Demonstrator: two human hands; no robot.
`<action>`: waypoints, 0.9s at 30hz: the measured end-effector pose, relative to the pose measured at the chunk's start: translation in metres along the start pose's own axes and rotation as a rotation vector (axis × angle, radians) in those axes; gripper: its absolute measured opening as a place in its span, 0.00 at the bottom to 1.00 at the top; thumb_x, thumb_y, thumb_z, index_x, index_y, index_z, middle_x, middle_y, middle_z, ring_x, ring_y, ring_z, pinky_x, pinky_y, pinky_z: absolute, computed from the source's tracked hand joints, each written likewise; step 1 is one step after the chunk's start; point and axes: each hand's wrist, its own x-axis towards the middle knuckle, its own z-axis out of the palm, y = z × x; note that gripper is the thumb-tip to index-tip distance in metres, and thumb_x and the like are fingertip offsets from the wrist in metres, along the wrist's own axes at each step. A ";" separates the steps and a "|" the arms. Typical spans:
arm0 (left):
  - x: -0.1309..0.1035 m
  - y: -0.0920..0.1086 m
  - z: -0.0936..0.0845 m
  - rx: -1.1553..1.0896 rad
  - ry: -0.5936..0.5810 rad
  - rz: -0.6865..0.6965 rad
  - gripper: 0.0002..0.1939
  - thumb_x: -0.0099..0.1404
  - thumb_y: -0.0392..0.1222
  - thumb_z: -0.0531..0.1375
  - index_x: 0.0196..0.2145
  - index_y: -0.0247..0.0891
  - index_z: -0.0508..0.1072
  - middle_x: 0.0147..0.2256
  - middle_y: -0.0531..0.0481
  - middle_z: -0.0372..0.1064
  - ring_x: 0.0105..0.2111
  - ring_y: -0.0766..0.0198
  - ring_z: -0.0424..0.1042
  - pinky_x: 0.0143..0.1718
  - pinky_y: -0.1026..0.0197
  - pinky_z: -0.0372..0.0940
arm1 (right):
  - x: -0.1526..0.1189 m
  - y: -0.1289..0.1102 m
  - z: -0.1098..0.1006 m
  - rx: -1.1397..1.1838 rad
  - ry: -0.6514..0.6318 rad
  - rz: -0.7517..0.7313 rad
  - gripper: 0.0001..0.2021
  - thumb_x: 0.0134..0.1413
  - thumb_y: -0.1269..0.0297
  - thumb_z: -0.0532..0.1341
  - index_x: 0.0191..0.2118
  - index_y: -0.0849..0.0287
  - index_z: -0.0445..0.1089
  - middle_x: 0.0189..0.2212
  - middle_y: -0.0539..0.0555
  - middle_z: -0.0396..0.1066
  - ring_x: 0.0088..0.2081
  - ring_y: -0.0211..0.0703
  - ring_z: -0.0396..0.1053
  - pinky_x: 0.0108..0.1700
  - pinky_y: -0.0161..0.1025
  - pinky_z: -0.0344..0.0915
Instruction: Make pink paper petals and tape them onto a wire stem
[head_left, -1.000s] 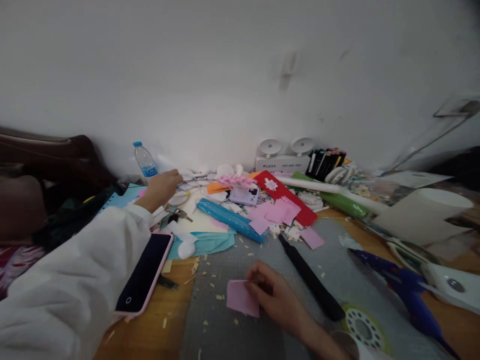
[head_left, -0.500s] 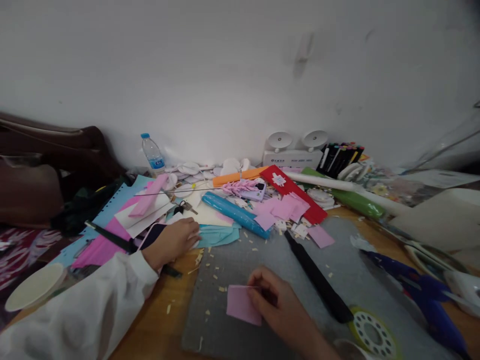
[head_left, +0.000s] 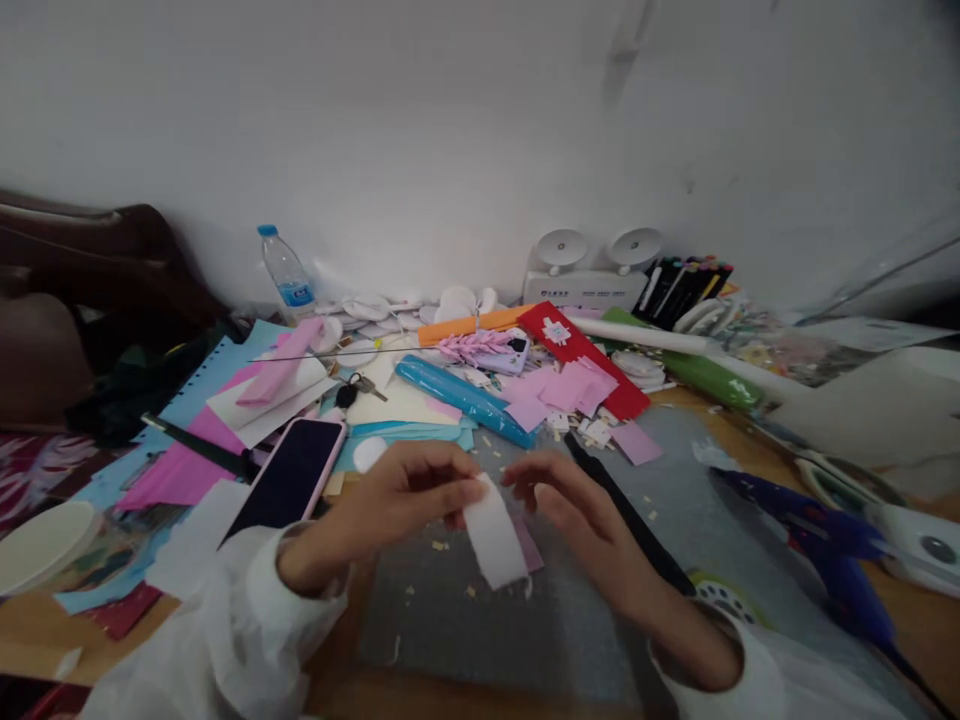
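Note:
My left hand pinches the top end of a white strip that hangs over the grey mat. Partly behind the strip is a pink paper square; what supports it is hidden. Just right of the strip, my right hand has its fingers apart and curved, with nothing seen in them. More pink squares lie in a loose pile beyond the hands. A black-handled tool rests on the mat behind my right hand.
A phone, coloured papers and a white bowl lie at left. A blue roll and red packet sit ahead. A blue glue gun and tape roll are at right.
My left hand has come from the papers at left to the middle, now holding the white strip. My right hand has moved up and opened. The phone is uncovered, and the view has shifted.

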 end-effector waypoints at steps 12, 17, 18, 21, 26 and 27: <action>0.006 -0.061 0.036 -0.428 -0.010 -0.074 0.16 0.58 0.47 0.64 0.41 0.40 0.68 0.33 0.51 0.66 0.31 0.64 0.67 0.31 0.64 0.64 | -0.007 0.018 0.018 0.413 0.178 0.334 0.09 0.51 0.60 0.65 0.29 0.56 0.65 0.27 0.47 0.64 0.29 0.35 0.64 0.29 0.30 0.63; 0.002 -0.064 0.047 -0.141 0.064 -0.136 0.10 0.62 0.45 0.60 0.31 0.35 0.71 0.27 0.51 0.65 0.28 0.67 0.63 0.28 0.65 0.61 | -0.010 0.022 0.021 0.456 0.274 0.305 0.09 0.48 0.62 0.67 0.28 0.54 0.66 0.30 0.47 0.63 0.31 0.36 0.64 0.30 0.30 0.65; 0.002 -0.063 0.047 -0.120 0.061 -0.145 0.10 0.63 0.45 0.59 0.30 0.35 0.72 0.26 0.51 0.65 0.27 0.67 0.63 0.28 0.66 0.60 | -0.011 0.023 0.020 0.463 0.257 0.309 0.07 0.49 0.63 0.66 0.31 0.53 0.66 0.30 0.47 0.63 0.31 0.36 0.64 0.30 0.30 0.65; 0.004 -0.059 0.043 -0.171 0.053 -0.155 0.11 0.63 0.45 0.58 0.29 0.35 0.74 0.24 0.52 0.65 0.24 0.68 0.61 0.24 0.67 0.58 | -0.012 0.021 0.016 0.415 0.183 0.232 0.06 0.53 0.69 0.63 0.35 0.49 0.69 0.31 0.47 0.65 0.33 0.37 0.65 0.32 0.30 0.65; 0.006 -0.057 0.039 -0.298 0.157 -0.175 0.08 0.60 0.43 0.62 0.30 0.35 0.76 0.25 0.50 0.71 0.24 0.67 0.66 0.25 0.67 0.61 | -0.012 0.015 0.008 0.168 0.089 -0.005 0.13 0.52 0.78 0.59 0.34 0.49 0.72 0.36 0.50 0.64 0.38 0.39 0.66 0.37 0.35 0.65; 0.006 -0.057 0.039 -0.327 0.184 -0.189 0.08 0.59 0.43 0.62 0.30 0.35 0.76 0.26 0.50 0.72 0.25 0.67 0.67 0.25 0.67 0.62 | -0.012 0.015 0.007 0.123 0.084 -0.031 0.14 0.52 0.79 0.59 0.35 0.49 0.72 0.36 0.51 0.64 0.38 0.40 0.66 0.37 0.35 0.65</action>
